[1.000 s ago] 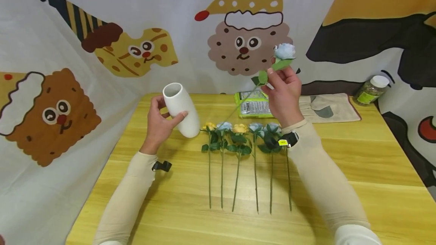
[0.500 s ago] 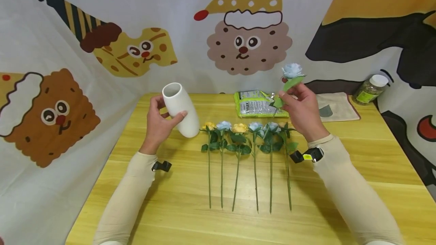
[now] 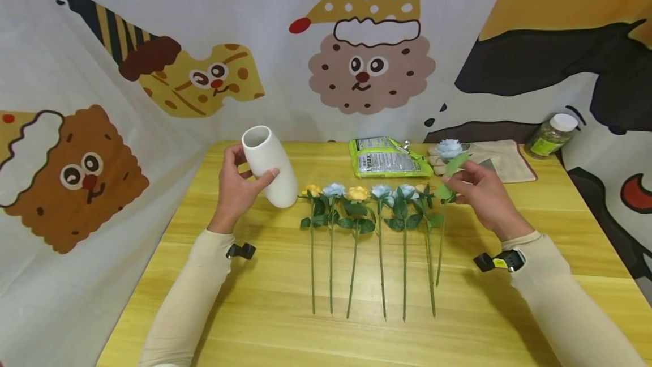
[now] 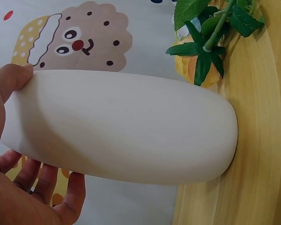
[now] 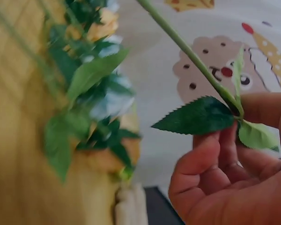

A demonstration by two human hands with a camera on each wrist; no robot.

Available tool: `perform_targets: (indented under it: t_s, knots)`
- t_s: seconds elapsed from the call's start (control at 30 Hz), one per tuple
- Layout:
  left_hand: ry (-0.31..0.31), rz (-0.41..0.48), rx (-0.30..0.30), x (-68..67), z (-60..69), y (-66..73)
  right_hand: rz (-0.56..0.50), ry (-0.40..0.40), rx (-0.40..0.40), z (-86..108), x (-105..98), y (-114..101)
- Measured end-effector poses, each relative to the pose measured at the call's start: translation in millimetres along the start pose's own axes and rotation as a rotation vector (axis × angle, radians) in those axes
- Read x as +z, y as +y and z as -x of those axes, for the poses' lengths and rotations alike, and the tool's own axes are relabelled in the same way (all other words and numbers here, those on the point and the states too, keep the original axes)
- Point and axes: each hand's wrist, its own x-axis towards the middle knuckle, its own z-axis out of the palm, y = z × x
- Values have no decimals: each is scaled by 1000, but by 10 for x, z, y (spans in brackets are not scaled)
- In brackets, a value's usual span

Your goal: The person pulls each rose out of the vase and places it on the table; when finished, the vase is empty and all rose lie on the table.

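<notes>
A white vase (image 3: 275, 171) stands on the table, its mouth up, and my left hand (image 3: 243, 188) grips it around the upper side. In the left wrist view the vase's (image 4: 131, 126) base meets the wood, thumb on one side and fingers on the other. My right hand (image 3: 481, 194) pinches an artificial blue rose (image 3: 450, 149) by its upper stem, near the leaves. Its green stem (image 5: 187, 49) crosses the right wrist view. Left of that hand, several yellow and blue artificial roses (image 3: 358, 193) lie in a row, blooms away from me, stems toward me.
Behind the roses lies a green and white packet (image 3: 389, 160). A cloth glove (image 3: 509, 163) is partly covered by my right hand and the rose. At the back right corner stands a jar (image 3: 552, 136) with a white lid. A cartoon-printed sheet (image 3: 285, 72) hangs behind the table.
My right hand has moved down and to the right with the blue rose, from above the packet to the right end of the row. Left hand and vase have stayed almost still.
</notes>
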Motion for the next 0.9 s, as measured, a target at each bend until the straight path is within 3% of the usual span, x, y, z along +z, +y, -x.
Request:
perform_targets:
  t_s: [0.27,0.5,0.9]
  knots:
    - [3,-5,-7,-20,16,-4,123,-113,121,118,-149,334]
    - [13,-3,-2,-24,31,0,184,-201,227,141,-181,503]
    - [15,15,0,-33,42,15,253,-237,234,102,-120,623]
